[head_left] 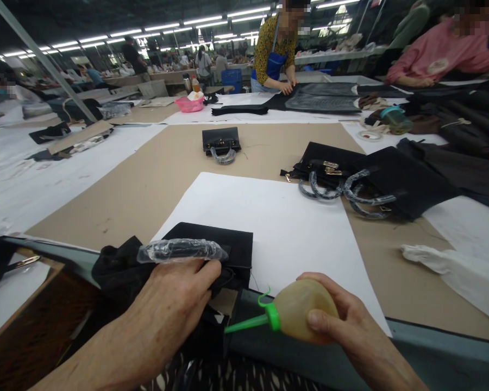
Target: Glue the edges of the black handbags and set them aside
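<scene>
My right hand (342, 320) is closed around a squeeze bottle (303, 309) of yellowish glue-like liquid. Its green nozzle (246, 324) points left, with the tip at the edge of the black handbag (215, 239) in front of me. On that bag rests my left hand (179, 293), fingers curled down over its near side beside the plastic-wrapped handle (183, 250). The left fingertips are partly hidden behind the bag material. Black fabric (118, 266) bunches to the left of the bag. A white paper sheet (285, 217) lies beneath it.
A small black handbag (220, 140) lies farther back on the brown-covered table (146, 163). More black handbags (334, 163) with wrapped handles are piled at the right. A wooden box (28, 304) stands at near left. Across the table, a person in a blue apron (275, 65) handles black sheets.
</scene>
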`<state>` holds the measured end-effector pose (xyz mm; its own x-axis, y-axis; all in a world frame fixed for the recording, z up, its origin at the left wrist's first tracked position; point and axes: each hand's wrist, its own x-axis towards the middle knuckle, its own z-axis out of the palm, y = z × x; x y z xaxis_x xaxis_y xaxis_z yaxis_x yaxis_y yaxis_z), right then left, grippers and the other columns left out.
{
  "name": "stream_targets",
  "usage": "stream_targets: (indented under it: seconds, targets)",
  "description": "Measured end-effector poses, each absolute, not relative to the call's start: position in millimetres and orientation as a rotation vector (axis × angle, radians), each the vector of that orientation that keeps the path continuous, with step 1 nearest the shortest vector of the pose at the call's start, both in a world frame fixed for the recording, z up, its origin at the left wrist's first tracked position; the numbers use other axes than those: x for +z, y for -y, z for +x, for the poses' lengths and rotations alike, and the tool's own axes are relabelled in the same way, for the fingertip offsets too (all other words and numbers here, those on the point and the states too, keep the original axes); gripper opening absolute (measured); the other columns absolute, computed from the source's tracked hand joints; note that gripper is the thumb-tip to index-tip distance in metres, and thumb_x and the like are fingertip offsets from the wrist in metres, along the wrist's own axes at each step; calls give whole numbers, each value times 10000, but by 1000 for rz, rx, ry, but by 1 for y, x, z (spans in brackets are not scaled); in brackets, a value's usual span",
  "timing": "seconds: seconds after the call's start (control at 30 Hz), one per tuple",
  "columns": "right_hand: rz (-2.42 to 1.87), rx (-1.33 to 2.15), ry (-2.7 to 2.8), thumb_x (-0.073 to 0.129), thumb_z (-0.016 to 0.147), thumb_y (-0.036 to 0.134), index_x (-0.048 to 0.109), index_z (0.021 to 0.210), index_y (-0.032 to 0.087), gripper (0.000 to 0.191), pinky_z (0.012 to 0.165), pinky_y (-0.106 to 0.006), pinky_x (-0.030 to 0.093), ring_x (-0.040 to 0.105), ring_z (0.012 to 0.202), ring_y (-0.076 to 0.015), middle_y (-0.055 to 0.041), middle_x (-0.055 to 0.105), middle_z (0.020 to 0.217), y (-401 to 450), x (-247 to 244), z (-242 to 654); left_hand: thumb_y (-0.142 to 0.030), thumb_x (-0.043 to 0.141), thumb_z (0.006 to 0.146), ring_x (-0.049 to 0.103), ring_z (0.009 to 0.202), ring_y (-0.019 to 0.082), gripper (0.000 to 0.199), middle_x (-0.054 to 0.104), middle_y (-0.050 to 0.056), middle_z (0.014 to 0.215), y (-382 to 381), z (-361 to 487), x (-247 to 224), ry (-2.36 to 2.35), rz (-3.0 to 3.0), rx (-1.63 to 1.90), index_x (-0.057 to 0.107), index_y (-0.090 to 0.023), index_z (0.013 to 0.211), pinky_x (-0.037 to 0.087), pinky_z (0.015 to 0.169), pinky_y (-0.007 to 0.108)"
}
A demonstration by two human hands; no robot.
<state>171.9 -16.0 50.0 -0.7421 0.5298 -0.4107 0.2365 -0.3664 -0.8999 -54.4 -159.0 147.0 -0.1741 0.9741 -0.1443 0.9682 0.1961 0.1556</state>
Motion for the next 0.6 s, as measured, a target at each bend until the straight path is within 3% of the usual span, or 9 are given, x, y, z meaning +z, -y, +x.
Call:
stream_targets:
  seconds: [0.27, 0.6]
  targets:
    - [-1039, 2203, 1691, 687, 676, 470, 593, 931, 234, 361, 621, -282, 430, 541, 738, -223, -16, 621, 815, 19, 53, 170, -51, 318, 803, 563, 783, 219, 311, 610, 63, 853, 159, -54, 148, -2252, 1828, 12, 587, -190, 868, 439, 687, 357]
    - [-1064, 2275, 1661, 699, 655, 500, 596, 962, 239, 415, 598, -260, 423, 534, 717, -207, -11, 631, 798, 27, 56, 174, -41, 325, 792, 556, 787, 214, 289, 605, 53, 851, 159, -55, 146, -2243, 1845, 29, 564, -193, 852, 426, 687, 352]
